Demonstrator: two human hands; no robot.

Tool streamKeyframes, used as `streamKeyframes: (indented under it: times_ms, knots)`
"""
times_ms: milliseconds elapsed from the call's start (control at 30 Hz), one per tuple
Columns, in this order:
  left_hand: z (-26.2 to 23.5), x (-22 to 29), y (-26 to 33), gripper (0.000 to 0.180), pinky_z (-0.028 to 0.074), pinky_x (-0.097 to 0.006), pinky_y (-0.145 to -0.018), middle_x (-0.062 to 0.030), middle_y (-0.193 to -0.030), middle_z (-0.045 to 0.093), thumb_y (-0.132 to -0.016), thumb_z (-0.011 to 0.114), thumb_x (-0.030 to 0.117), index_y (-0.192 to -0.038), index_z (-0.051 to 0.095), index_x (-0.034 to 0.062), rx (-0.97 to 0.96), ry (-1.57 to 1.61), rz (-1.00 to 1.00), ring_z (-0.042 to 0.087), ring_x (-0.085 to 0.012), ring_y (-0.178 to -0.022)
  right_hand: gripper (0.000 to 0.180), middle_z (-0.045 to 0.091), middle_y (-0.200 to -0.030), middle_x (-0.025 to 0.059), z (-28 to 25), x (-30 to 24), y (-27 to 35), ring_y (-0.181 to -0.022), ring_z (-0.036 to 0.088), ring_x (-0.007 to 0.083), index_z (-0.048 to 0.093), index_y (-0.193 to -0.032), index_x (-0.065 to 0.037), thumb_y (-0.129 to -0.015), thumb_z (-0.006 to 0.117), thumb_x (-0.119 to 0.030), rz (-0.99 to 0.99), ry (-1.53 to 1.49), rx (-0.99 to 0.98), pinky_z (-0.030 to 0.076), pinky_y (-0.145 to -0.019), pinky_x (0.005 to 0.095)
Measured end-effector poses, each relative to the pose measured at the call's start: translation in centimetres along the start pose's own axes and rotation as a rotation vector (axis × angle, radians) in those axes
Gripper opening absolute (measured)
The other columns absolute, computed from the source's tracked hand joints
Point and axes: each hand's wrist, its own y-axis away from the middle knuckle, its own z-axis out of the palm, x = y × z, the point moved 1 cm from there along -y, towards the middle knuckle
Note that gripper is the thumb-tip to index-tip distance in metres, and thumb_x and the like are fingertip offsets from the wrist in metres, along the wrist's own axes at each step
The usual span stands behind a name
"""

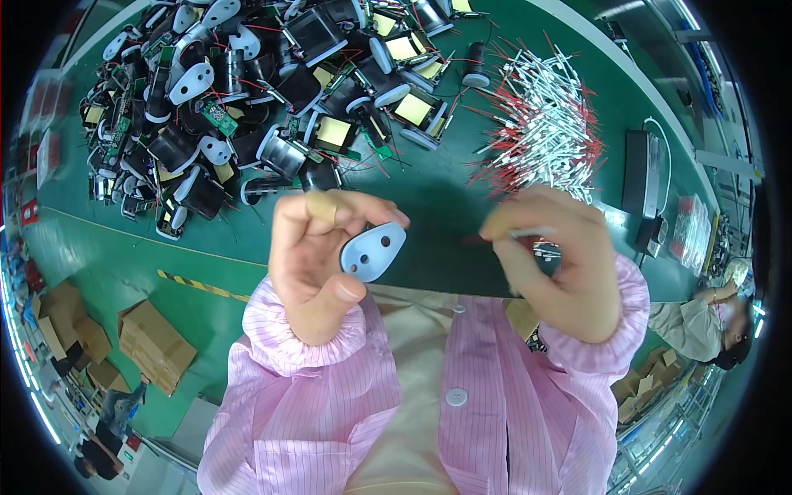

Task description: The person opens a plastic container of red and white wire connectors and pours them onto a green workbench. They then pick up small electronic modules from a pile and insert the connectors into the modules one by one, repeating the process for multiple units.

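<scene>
My left hand is closed around a small part with a pale blue, teardrop-shaped end face. Small holes dot that face, and the rest of the part is hidden in my palm. A yellowish wrap covers one finger of this hand. To the right, my right hand is pinched and smeared by motion. It grips a thin white-and-red wire piece, whose red end pokes out blurred past the fingertips. Just beyond this hand lies a heap of white sticks with red wires.
A large pile of black assemblies with pale blue ends, green boards and wires covers the far left of the green table. At right stand a black box and a clear bag. Cartons sit on the floor; another person is at right.
</scene>
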Motion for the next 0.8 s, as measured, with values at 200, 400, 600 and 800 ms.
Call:
streamKeyframes:
  times_ms: [200,400,600,800]
  knots:
    - [0.5,-0.7,0.0,0.082,0.044,-0.040,-0.086,-0.0161,-0.111,0.042,-0.077,0.078,0.034,-0.136,0.032,0.0015,-0.204,0.651,-0.590,0.050,-0.0284,-0.101,0.016,0.067,-0.095,0.0177,1.3,-0.4,3.5,-0.084,0.068,0.0195,0.063,-0.103,0.009,-0.088,0.059,0.006,0.286,-1.106,0.050,0.056,-0.067,0.0284]
    - [0.6,-2.3,0.4,0.040,0.056,-0.036,-0.072,-0.0215,-0.103,0.057,-0.080,0.064,0.004,-0.116,0.047,0.0001,-0.367,0.936,-0.423,0.065,-0.0290,-0.087,0.017,0.067,-0.093,0.0190,2.8,1.0,4.2,-0.073,0.068,0.0203,0.063,-0.103,0.010,-0.087,0.061,0.005,0.269,-1.286,0.086,0.057,-0.063,0.0282]
    - [0.8,-0.5,-0.4,0.020,0.053,-0.031,-0.072,-0.0226,-0.109,0.057,-0.081,0.065,-0.001,-0.100,0.062,-0.0056,-0.305,0.301,-0.403,0.064,-0.0238,-0.083,0.015,0.068,-0.082,0.0143,3.8,0.3,4.3,-0.072,0.067,0.0179,0.065,-0.096,0.008,-0.081,0.067,0.005,0.253,-1.157,0.292,0.055,-0.058,0.0265]
    - [1.9,0.5,-0.9,0.015,0.049,-0.032,-0.081,-0.0232,-0.110,0.054,-0.074,0.074,0.006,-0.084,0.069,-0.0038,-0.567,-0.025,-0.304,0.061,-0.0242,-0.086,0.014,0.068,-0.079,0.0139,3.6,0.1,4.6,-0.071,0.068,0.0173,0.066,-0.088,0.006,-0.076,0.072,0.006,0.113,-0.771,0.321,0.053,-0.059,0.0262]
